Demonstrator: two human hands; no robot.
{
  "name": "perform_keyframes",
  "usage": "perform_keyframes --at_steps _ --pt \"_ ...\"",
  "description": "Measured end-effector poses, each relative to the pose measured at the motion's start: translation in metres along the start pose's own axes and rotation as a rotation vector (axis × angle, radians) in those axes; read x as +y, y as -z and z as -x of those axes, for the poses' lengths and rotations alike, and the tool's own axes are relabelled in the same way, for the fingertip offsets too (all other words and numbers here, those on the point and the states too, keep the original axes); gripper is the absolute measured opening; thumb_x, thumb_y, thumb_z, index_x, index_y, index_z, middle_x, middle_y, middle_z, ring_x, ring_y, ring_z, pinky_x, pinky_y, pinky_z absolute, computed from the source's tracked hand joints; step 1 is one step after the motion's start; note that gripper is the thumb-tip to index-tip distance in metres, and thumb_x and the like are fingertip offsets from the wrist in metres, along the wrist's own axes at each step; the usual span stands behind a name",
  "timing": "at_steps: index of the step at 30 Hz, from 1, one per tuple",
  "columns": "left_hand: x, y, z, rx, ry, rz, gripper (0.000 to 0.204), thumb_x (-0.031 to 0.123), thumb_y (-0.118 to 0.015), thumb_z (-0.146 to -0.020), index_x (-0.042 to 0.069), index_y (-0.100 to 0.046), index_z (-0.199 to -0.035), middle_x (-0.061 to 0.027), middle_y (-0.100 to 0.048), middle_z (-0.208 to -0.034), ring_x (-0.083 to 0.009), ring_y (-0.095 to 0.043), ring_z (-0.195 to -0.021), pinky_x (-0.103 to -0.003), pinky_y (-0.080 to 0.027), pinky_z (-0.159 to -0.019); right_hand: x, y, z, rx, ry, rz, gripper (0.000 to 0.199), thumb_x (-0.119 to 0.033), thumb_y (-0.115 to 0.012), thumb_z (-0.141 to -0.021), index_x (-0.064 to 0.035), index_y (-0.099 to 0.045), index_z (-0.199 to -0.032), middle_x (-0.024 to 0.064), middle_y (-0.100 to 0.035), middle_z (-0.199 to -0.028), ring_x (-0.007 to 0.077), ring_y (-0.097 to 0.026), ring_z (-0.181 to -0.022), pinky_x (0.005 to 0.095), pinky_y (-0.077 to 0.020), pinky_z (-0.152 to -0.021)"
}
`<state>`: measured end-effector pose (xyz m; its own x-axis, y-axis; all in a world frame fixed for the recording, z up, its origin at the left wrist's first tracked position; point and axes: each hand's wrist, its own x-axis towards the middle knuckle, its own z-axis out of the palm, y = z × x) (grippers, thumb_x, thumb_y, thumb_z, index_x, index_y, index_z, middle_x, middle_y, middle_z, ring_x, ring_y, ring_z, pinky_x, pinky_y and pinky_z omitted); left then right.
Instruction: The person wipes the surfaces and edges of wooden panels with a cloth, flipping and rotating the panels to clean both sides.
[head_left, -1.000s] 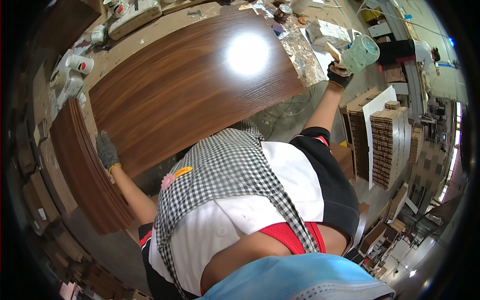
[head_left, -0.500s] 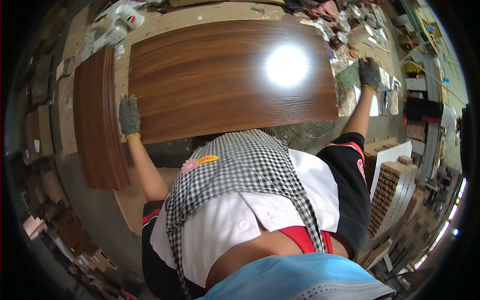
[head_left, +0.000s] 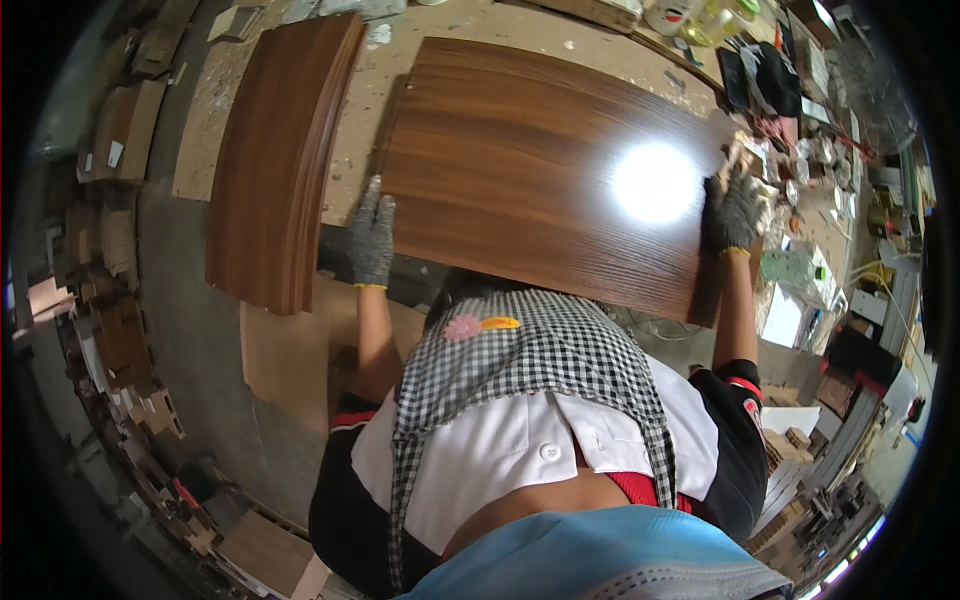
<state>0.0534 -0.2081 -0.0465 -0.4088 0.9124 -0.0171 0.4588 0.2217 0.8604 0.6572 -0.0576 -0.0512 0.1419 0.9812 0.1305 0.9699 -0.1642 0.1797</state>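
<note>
A dark brown wood-grain panel (head_left: 520, 165) lies flat on the workbench, a bright light reflected near its right end. My left hand (head_left: 373, 240), in a grey glove with a yellow cuff, rests along the panel's left end near the front corner, fingers stretched out. At the right end, my right hand (head_left: 735, 215), gloved alike, touches the edge with fingers apart. Crumpled light-brown material (head_left: 742, 155) lies just past its fingertips. Left of my left hand, a stack of matching brown boards (head_left: 275, 165) overhangs the bench front.
Bottles (head_left: 720, 22) stand at the far right of the workbench (head_left: 468, 20). Jars and scraps clutter its right end, near a green bag-like thing (head_left: 795, 268). Cardboard boxes (head_left: 120, 130) are piled at left, and a brown sheet (head_left: 285, 345) leans low beside me.
My view has turned, so the panel and stack appear farther right and tilted. My right hand has come from the green thing to the panel's right edge. My left hand stays at the left end.
</note>
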Motion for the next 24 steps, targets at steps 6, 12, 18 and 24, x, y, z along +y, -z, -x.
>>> perform_keyframes --at_steps 6,12,18,24 --pt "0.006 0.001 -0.003 -0.014 0.005 0.071 0.044 0.02 -0.058 -0.102 -0.002 -0.053 -0.14 -0.0146 -0.058 -0.141 -0.0224 -0.054 -0.13 -0.034 -0.04 -0.109 -0.293 0.063 -0.045 0.113 0.452 -0.182 0.064 -0.048 -0.043 -0.102 -0.0154 -0.03 -0.156 0.0171 -0.029 -0.162 0.0392 -0.026 -0.149 0.0584 -0.0162 -0.12" --pt "0.012 0.004 -0.014 -0.031 -0.045 0.072 0.042 0.02 -0.058 -0.102 -0.001 -0.055 -0.139 -0.0152 -0.059 -0.14 -0.025 -0.056 -0.129 -0.035 -0.041 -0.109 -0.533 0.089 -0.059 0.147 0.825 -0.278 0.061 -0.052 -0.034 -0.103 -0.0187 -0.038 -0.153 0.012 -0.038 -0.158 0.0384 -0.039 -0.142 0.0579 -0.023 -0.118" --pt "0.006 0.006 -0.003 0.046 0.026 0.124 0.041 0.02 -0.058 -0.101 -0.002 -0.056 -0.137 -0.017 -0.06 -0.139 -0.0268 -0.056 -0.128 -0.036 -0.042 -0.108 -0.458 0.096 -0.071 -0.037 0.71 -0.5 0.054 -0.04 -0.038 -0.105 -0.0173 -0.038 -0.153 0.0107 -0.035 -0.16 0.0327 -0.038 -0.143 0.0523 -0.0276 -0.118" --pt "0.004 0.005 -0.008 0.022 -0.033 0.153 0.041 0.02 -0.058 -0.101 -0.003 -0.057 -0.136 -0.0178 -0.059 -0.139 -0.0282 -0.055 -0.129 -0.037 -0.042 -0.109 -0.434 0.057 -0.097 0.027 0.692 -0.168 0.06 -0.045 -0.032 -0.104 -0.0196 -0.028 -0.158 0.0109 -0.032 -0.162 0.0354 -0.03 -0.149 0.0574 -0.0197 -0.12"
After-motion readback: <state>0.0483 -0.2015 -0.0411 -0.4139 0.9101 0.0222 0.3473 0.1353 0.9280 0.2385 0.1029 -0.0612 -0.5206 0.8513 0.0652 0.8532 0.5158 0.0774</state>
